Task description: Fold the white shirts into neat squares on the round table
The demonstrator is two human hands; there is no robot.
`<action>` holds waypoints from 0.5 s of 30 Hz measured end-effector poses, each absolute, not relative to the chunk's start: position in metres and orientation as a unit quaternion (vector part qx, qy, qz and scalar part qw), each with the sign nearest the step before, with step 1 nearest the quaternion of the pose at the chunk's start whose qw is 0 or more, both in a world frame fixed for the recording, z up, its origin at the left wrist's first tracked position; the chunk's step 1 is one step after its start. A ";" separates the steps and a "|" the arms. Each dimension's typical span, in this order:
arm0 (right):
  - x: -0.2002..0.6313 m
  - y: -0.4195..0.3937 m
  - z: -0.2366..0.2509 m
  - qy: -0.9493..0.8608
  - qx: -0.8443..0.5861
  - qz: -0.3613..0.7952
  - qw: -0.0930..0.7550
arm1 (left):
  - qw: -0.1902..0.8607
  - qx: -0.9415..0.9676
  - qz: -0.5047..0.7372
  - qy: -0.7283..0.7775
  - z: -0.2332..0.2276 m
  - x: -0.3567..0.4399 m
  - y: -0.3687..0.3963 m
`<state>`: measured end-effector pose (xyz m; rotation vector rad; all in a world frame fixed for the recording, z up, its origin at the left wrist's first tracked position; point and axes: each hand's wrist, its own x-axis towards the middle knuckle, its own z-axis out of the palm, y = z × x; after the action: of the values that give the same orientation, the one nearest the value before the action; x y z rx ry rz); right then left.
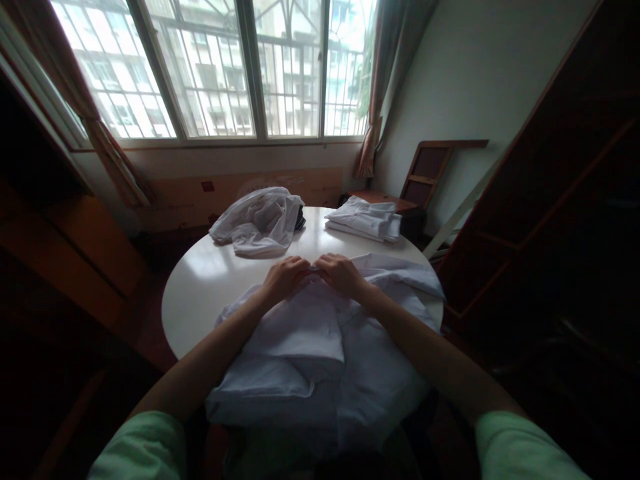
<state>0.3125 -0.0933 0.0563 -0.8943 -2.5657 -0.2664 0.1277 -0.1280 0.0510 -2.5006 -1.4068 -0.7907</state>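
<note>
A white shirt (305, 333) lies spread over the near half of the round white table (190, 293), its lower end hanging past the near edge. One side is folded inward on the left, and a sleeve stretches out to the right. At the shirt's far end, by what looks like the collar, my left hand (287, 277) and my right hand (340, 273) meet almost fingertip to fingertip. Both have their fingers closed on the cloth there. The exact pinch is partly hidden by the fingers.
A loose heap of white clothes (265, 220) with a dark striped piece sits at the table's far left. A stack of folded white shirts (365, 217) lies at the far right. Behind stand a wooden chair (425, 177) and a barred window (215, 73) with tied curtains.
</note>
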 end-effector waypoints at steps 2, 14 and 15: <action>0.315 -0.092 0.059 -0.926 -0.314 -0.087 0.193 | 0.078 -0.837 -0.262 -0.474 0.052 0.127 -0.127; 0.339 -0.069 0.057 -0.855 -0.407 0.021 0.322 | -0.036 -0.767 -0.361 -0.529 0.047 0.101 -0.107; 0.340 -0.066 0.057 -0.836 -0.418 0.043 0.353 | -0.065 -0.748 -0.394 -0.530 0.046 0.097 -0.103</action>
<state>0.3403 -0.0657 0.0566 -1.0823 -2.1622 0.1118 0.0970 -0.1029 0.0462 -2.4530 -1.7374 -1.2938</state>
